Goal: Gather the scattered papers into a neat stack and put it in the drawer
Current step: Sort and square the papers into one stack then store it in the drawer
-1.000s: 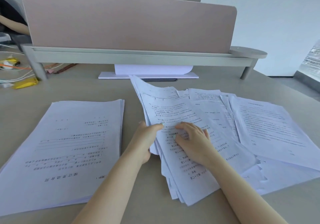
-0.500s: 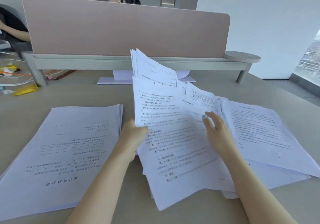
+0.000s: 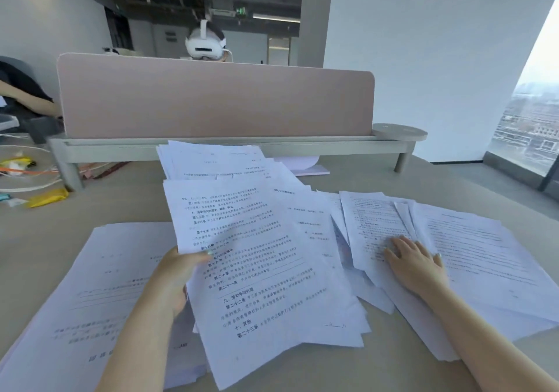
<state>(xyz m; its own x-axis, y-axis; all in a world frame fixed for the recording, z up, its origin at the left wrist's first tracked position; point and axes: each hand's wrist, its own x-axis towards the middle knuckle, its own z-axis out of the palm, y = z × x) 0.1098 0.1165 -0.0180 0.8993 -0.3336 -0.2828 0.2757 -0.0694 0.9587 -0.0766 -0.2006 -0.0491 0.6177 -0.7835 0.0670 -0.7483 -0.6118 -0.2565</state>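
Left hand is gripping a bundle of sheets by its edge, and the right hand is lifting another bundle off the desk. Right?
Not quite. The left hand does grip the bundle of sheets by its edge, but the right hand lifts nothing: in the head view it lies flat, fingers spread, pressing on the loose papers spread over the desk.

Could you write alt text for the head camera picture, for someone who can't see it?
A person's left hand grips a bundle of printed sheets raised off a desk, while the right hand lies flat on loose papers spread to the right. A neat stack lies at the left, and a pink divider stands behind.
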